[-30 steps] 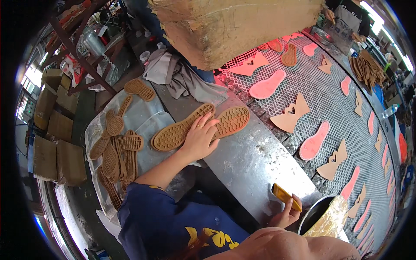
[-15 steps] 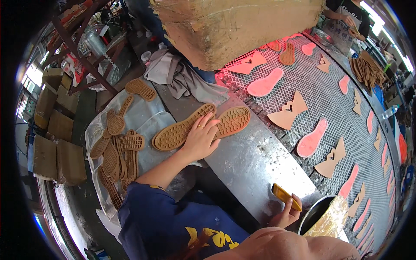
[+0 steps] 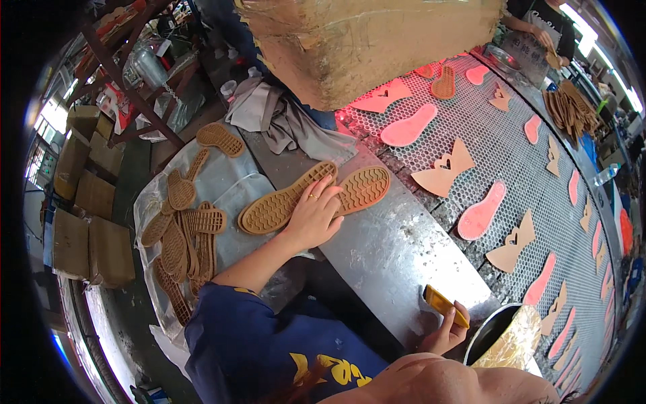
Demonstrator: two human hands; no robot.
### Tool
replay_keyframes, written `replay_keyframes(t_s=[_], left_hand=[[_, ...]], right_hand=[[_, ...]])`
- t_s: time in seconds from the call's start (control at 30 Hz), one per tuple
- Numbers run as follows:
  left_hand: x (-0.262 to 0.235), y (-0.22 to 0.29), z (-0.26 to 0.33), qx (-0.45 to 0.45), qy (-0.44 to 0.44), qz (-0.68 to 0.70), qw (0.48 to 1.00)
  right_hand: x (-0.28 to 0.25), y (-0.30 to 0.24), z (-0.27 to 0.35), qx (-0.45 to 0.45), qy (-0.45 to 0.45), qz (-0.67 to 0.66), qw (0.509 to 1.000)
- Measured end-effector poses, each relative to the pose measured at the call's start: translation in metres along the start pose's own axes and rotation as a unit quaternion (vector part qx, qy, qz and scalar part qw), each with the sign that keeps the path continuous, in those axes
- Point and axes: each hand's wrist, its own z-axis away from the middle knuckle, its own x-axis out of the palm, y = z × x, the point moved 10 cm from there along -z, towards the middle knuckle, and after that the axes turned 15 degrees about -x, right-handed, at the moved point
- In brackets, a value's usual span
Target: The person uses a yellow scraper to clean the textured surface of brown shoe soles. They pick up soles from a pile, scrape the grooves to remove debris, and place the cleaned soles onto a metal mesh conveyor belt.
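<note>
My left hand (image 3: 313, 214) lies palm down across two brown rubber shoe soles, its fingers stretched out. One patterned sole (image 3: 269, 215) reaches out to the left of the hand and the other sole (image 3: 367, 188) to the right. They rest at the metal ledge's edge, tread sides up. My right hand (image 3: 447, 333), near the lower edge, is closed on a flat yellow tool (image 3: 441, 301) with a dark edge; its exact kind is unclear. The tool is held above the ledge, beside a round container (image 3: 508, 333) with a shiny, yellowish coated side.
A pile of brown soles (image 3: 178, 236) lies on a plastic-covered surface at left. The mesh conveyor (image 3: 471, 121) at right carries pink insoles (image 3: 482, 210) and tan cut-outs (image 3: 444, 168). A large cardboard piece (image 3: 370, 47) and grey cloth (image 3: 276, 118) are beyond. A co-worker (image 3: 538, 34) stands far right.
The pieces on the conveyor have shifted slightly toward the far left. Both of my hands stay nearly where they were. The co-worker's hands have moved a little with a brown piece.
</note>
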Motion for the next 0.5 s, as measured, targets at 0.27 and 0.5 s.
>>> replay_keyframes(t_s=[0.27,0.5], left_hand=[[0.0019,0.0004,0.003,-0.002,-0.002,0.007,1.0],[0.0034,-0.0053,0.0063,0.0,0.022,-0.003,1.0]], right_hand=[[-0.0054,0.0,0.0026,-0.005,0.004,0.002,1.0],[-0.0018,-0.0051,0.0034,0.001,0.003,0.001,1.0]])
